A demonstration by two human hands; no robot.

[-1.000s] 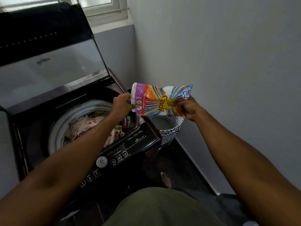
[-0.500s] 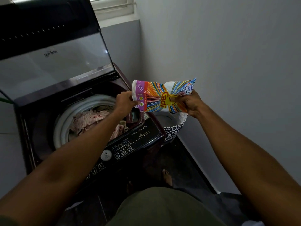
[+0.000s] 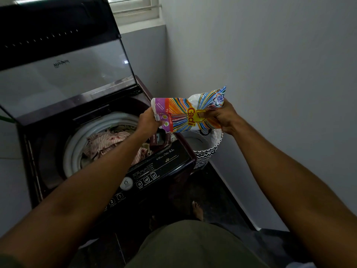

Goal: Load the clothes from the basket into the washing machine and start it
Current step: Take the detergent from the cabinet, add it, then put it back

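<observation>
A dark top-loading washing machine (image 3: 168, 161) stands at the left with its glass lid (image 3: 63, 78) raised. Striped pink-and-white clothes (image 3: 104, 142) lie in its white-rimmed drum. Over the machine's right front corner I hold a colourful detergent packet (image 3: 185, 115) sideways. My left hand (image 3: 148, 120) pinches its purple left end. My right hand (image 3: 222, 117) grips its right end. A small dark detergent drawer (image 3: 160, 140) stands open just below the packet. The black-and-white patterned basket (image 3: 206, 151) sits on the floor right of the machine, and its inside looks bare.
A grey wall runs close along the right side. A window sill is at the top behind the machine. The control panel (image 3: 135, 182) with round buttons faces me. My bare foot (image 3: 197, 209) is on the dark floor in front of the machine.
Both hands and the packet hold nearly the same pose. The view has shifted slightly, so the machine and packet sit a little more to the right.
</observation>
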